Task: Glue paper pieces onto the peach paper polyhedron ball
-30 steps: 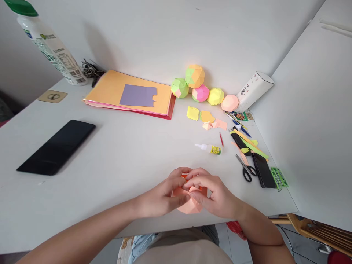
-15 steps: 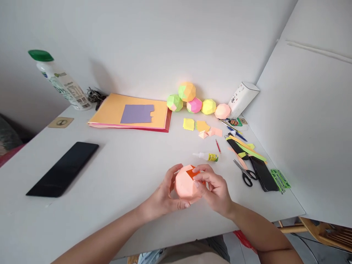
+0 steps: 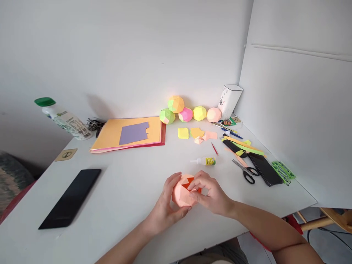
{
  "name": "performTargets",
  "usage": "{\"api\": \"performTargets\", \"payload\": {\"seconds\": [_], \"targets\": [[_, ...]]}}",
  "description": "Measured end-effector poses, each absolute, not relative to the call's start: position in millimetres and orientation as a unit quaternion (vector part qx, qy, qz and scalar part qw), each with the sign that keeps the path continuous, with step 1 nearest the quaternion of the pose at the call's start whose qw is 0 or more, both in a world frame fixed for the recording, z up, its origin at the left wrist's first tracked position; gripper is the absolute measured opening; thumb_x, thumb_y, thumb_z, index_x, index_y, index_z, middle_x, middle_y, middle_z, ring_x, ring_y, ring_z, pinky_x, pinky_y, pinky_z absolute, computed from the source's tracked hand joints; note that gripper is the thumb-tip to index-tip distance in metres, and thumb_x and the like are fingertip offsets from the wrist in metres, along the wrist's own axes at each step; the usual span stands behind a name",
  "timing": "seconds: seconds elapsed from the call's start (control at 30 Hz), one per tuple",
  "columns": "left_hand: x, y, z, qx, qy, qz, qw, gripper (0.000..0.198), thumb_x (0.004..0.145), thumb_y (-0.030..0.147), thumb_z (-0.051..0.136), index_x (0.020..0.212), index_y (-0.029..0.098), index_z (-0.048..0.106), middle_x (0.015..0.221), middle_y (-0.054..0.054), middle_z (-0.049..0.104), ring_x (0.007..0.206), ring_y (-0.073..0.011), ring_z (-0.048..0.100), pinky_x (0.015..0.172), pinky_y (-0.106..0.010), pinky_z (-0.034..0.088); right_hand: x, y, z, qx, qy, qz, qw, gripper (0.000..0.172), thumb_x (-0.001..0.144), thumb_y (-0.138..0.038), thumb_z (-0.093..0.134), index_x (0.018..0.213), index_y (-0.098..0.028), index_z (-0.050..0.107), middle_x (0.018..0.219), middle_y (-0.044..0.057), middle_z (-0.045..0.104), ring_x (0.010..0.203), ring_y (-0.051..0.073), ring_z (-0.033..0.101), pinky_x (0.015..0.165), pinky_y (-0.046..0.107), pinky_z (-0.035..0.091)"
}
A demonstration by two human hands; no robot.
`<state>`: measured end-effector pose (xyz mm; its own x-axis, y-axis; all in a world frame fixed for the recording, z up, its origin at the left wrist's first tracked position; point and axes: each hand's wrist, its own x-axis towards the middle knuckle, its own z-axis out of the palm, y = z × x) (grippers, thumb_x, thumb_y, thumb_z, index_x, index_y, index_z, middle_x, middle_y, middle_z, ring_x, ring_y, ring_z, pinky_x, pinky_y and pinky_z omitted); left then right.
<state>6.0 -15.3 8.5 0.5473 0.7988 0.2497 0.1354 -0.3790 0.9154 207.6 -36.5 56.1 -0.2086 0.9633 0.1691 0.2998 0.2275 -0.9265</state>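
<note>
Both hands hold a peach paper ball (image 3: 181,192) with an orange piece on its top, low over the white table (image 3: 132,183). My left hand (image 3: 165,211) cups the ball from the left and below, fingers curled round it. My right hand (image 3: 210,194) grips its right side, fingertips pinching at the orange piece. A small glue bottle (image 3: 203,161) lies on the table just beyond the hands.
Several finished paper balls (image 3: 189,112) sit against the back wall beside a white box (image 3: 229,101). Paper scraps (image 3: 196,134), scissors (image 3: 244,171), pens and a dark phone (image 3: 264,168) lie right. Coloured paper sheets (image 3: 129,137), a black phone (image 3: 71,198) and a green-capped bottle (image 3: 64,119) lie left.
The view has tilted up, showing more wall. The paper ball was turned in my hands, so its peach face and orange piece now show; both hands kept hold of it.
</note>
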Motion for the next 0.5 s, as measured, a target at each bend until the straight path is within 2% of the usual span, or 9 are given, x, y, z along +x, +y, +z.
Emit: {"api": "performTargets", "payload": {"seconds": [0.17, 0.3, 0.4, 0.5], "targets": [[5.2, -13.8, 7.8, 0.750, 0.318, 0.342, 0.468, 0.073, 0.084, 0.027, 0.068, 0.143, 0.037, 0.025, 0.148, -0.011, 0.030, 0.139, -0.0350, 0.031, 0.110, -0.056, 0.037, 207.3, -36.3, 52.9, -0.473, -0.664, 0.399, 0.420, 0.011, 0.081, -0.018, 0.066, 0.092, -0.021, 0.067, 0.089, 0.004, 0.061, 0.082, 0.016, 0.061, 0.078, 0.036, 0.054], [4.9, -14.3, 5.3, 0.769, 0.311, 0.347, 0.438, 0.072, 0.086, 0.027, 0.065, 0.144, 0.040, 0.024, 0.150, -0.010, 0.027, 0.142, -0.0348, 0.029, 0.109, -0.056, 0.038, 206.4, -36.6, 51.6, -0.463, -0.680, 0.364, 0.436, 0.004, 0.083, -0.019, 0.066, 0.086, -0.021, 0.067, 0.083, 0.003, 0.063, 0.079, 0.016, 0.061, 0.075, 0.035, 0.054], [5.3, -16.0, 2.8, 0.771, 0.326, 0.343, 0.427, 0.080, 0.086, 0.028, 0.066, 0.147, 0.040, 0.017, 0.153, -0.011, 0.021, 0.144, -0.0359, 0.022, 0.110, -0.058, 0.035, 205.6, -36.9, 49.4, -0.446, -0.698, 0.338, 0.447, 0.003, 0.085, -0.021, 0.064, 0.085, -0.022, 0.067, 0.077, 0.003, 0.066, 0.083, 0.018, 0.061, 0.080, 0.038, 0.053], [6.2, -18.0, 1.3, 0.747, 0.355, 0.326, 0.457, 0.088, 0.083, 0.033, 0.071, 0.148, 0.037, 0.013, 0.153, -0.013, 0.019, 0.143, -0.0367, 0.025, 0.109, -0.058, 0.037, 204.4, -37.0, 46.4, -0.432, -0.717, 0.307, 0.454, 0.007, 0.088, -0.021, 0.061, 0.086, -0.023, 0.067, 0.074, 0.003, 0.067, 0.087, 0.020, 0.060, 0.084, 0.041, 0.051]]}}
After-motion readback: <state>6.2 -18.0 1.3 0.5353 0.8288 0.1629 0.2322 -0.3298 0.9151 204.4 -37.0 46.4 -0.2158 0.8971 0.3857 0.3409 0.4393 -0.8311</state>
